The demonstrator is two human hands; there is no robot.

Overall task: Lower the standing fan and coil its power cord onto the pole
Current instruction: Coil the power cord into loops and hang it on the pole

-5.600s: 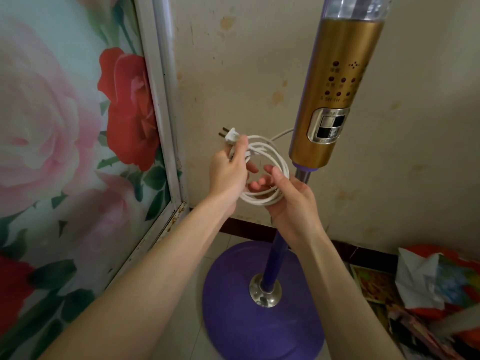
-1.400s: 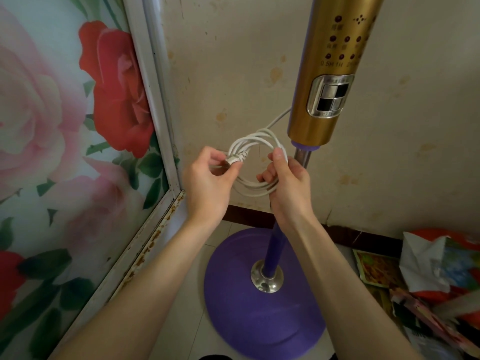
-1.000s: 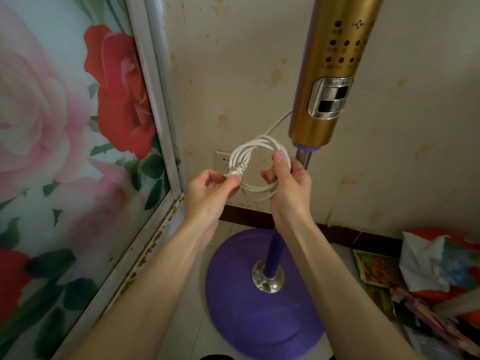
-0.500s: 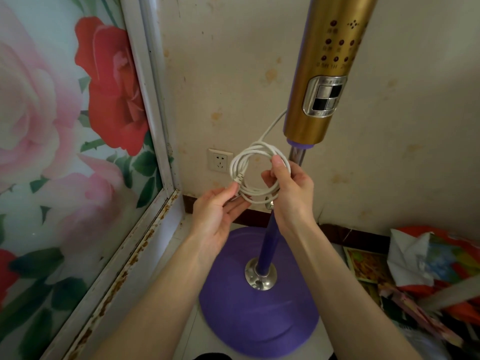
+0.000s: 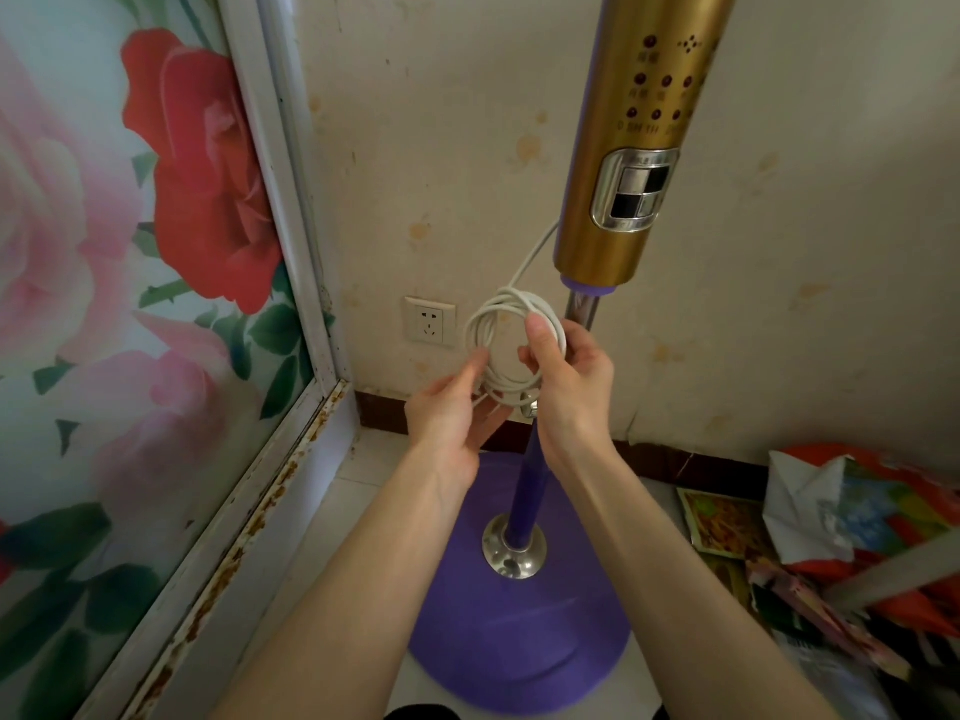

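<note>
right grip (image 5: pixel 566 376): pinching coiled power cord (image 5: pixel 514 298), just beside pole (image 5: pixel 524 491) | left grip (image 5: pixel 457 413): fingers straight and relaxed, touching coil's lower loops

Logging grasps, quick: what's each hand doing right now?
Left hand: open, straight fingers touching the coiled power cord.
Right hand: closed, pinching the coiled power cord.

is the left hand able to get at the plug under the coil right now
Probably yes: the plug hangs exposed below the coil, close beside the left hand, nothing between; the right hand grips the coil above.
</note>
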